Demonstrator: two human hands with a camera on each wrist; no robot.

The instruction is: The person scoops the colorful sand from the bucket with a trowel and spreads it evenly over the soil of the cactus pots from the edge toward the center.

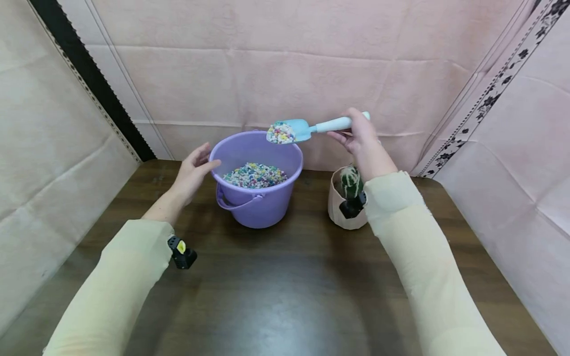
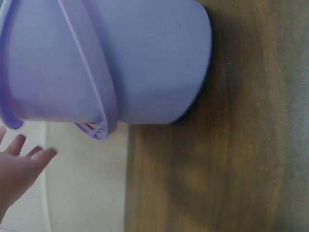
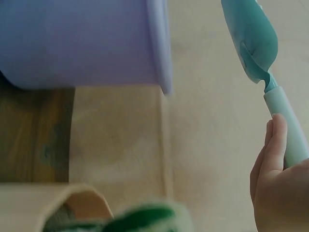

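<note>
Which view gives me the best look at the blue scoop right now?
Head view: it shows the scoop nearly whole, colourful load included. Right wrist shows its underside, cropped by the top edge; left wrist shows none of it.

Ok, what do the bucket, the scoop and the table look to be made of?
Bucket: most likely plastic, with a smooth, satin finish; its colour is even and its rim looks moulded.
Scoop: probably plastic too, smooth and evenly tinted in two blue shades, though painted metal can't be ruled out.
Table: wood or wood-look laminate; brown grain streaks and a soft sheen show.
</note>
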